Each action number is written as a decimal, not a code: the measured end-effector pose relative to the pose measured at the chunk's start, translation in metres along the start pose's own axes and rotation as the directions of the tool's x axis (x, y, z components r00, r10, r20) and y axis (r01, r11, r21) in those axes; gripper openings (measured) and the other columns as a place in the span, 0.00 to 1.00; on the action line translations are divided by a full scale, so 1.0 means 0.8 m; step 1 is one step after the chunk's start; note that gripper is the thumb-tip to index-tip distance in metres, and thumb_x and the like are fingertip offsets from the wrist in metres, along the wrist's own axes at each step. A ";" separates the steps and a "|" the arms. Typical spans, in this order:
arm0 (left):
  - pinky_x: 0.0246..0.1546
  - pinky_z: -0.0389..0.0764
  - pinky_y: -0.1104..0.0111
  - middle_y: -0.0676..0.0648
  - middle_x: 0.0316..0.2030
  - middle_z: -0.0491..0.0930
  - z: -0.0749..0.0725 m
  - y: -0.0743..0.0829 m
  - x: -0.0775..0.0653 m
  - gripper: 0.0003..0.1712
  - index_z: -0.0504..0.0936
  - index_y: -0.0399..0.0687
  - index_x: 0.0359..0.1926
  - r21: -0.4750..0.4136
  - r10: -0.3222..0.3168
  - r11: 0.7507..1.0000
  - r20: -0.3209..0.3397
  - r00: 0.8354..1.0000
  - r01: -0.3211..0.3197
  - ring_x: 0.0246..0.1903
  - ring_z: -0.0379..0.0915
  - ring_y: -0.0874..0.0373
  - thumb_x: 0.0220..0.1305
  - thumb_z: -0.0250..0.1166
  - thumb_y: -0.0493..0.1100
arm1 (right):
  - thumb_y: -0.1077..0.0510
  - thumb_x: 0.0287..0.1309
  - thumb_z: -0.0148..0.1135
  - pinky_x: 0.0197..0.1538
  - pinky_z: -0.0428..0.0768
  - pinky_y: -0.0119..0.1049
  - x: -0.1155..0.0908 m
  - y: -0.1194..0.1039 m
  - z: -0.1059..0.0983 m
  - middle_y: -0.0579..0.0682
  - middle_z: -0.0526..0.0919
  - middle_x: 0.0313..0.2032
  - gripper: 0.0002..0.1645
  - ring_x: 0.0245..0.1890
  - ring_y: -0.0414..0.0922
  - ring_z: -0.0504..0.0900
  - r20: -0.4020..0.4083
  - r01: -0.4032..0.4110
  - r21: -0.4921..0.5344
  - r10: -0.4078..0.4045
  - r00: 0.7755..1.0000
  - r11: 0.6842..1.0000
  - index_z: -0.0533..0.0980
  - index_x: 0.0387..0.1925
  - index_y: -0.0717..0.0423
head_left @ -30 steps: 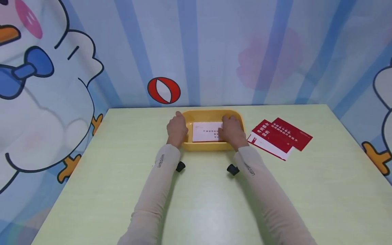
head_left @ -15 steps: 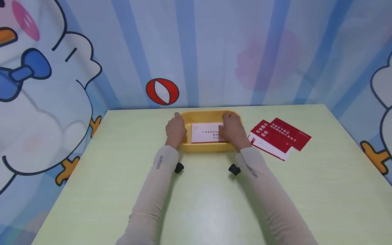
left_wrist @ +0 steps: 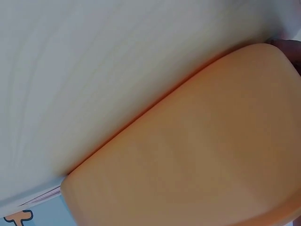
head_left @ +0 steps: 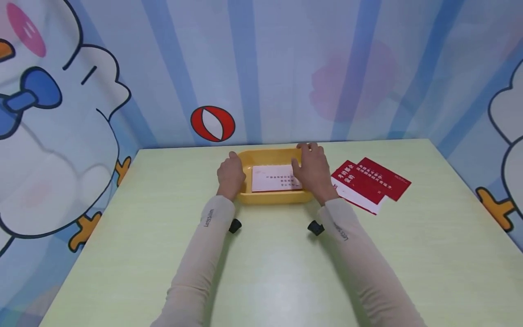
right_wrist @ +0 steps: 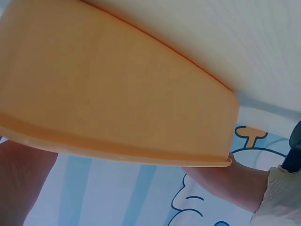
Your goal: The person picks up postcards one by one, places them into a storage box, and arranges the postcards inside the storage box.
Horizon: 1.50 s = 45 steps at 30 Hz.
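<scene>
Remotely, my left hand (head_left: 231, 175) grips tray (head_left: 271, 198) | right hand (head_left: 314, 171), loosely spread at its rim (head_left: 267, 151), clasps nothing | I'd keep tray level under card (head_left: 274, 177)

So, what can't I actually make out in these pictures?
Right end of the tray: head view, largely behind the right hand.
Small print on the card inside: head view, too small and blurred.
Much of the white card: head view, under a red card.
The tray's inside: both wrist views, blocked by its outer wall.
Cartoon figure with bow tie: head view, cut off by the left edge.
</scene>
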<state>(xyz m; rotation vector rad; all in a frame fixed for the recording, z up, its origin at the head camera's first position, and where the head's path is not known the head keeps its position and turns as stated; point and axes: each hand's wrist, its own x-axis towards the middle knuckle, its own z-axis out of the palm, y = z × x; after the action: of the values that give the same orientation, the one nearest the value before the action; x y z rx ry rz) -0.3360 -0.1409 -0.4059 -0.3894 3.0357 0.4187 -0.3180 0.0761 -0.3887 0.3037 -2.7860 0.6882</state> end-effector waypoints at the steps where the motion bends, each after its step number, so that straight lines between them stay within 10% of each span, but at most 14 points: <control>1: 0.52 0.83 0.59 0.40 0.47 0.78 -0.001 -0.001 0.000 0.25 0.62 0.39 0.59 0.000 0.000 1.000 -0.002 1.000 0.000 0.42 0.78 0.50 0.66 0.61 0.39 | 0.48 0.68 0.54 0.61 0.76 0.50 0.001 0.000 -0.001 0.62 0.69 0.60 0.29 0.58 0.57 0.70 -0.013 -0.010 -0.005 0.010 1.000 1.000 0.66 0.64 0.58; 13: 0.54 0.82 0.60 0.41 0.48 0.77 -0.002 -0.002 -0.001 0.27 0.61 0.39 0.62 0.004 0.002 1.000 -0.002 1.000 -0.002 0.43 0.77 0.50 0.67 0.61 0.39 | 0.52 0.70 0.47 0.65 0.72 0.54 0.012 0.020 -0.015 0.60 0.64 0.65 0.27 0.63 0.58 0.65 -0.008 -0.161 -0.001 0.161 0.987 0.987 0.63 0.67 0.55; 45: 0.54 0.82 0.60 0.41 0.49 0.77 0.002 -0.001 0.000 0.29 0.60 0.40 0.63 -0.017 -0.007 1.000 0.009 1.000 0.007 0.43 0.77 0.50 0.66 0.62 0.40 | 0.55 0.66 0.47 0.62 0.63 0.69 -0.011 0.149 -0.069 0.75 0.55 0.63 0.35 0.62 0.72 0.56 0.130 -0.180 -0.120 0.195 0.972 0.976 0.53 0.68 0.69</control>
<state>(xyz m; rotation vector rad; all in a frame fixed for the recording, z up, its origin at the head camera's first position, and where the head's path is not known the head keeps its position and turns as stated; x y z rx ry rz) -0.3358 -0.1413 -0.4077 -0.3981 3.0227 0.4453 -0.3296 0.2073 -0.3947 0.0703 -3.0026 0.5742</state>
